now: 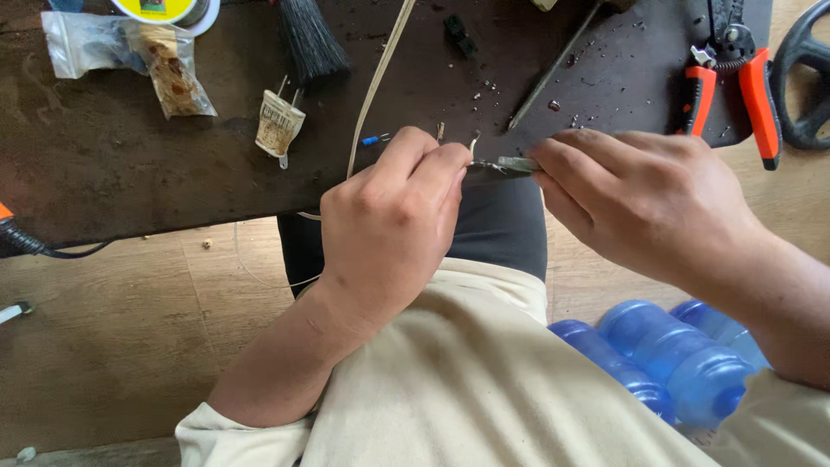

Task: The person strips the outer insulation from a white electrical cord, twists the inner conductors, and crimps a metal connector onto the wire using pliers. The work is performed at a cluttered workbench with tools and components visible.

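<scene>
Over the dark board, left hand (389,229) and right hand (640,203) pinch thin metal tweezers (512,164).

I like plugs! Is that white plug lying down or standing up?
Lying down. The white plug rests flat on the dark table, prongs pointing away.

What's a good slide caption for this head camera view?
Both hands, left and right, pinch a small metal tool and a wire end at the edge of a dark board, orange-handled pliers nearby.

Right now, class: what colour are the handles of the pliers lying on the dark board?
Orange, with black trim; the pliers show best in the head view.
</scene>
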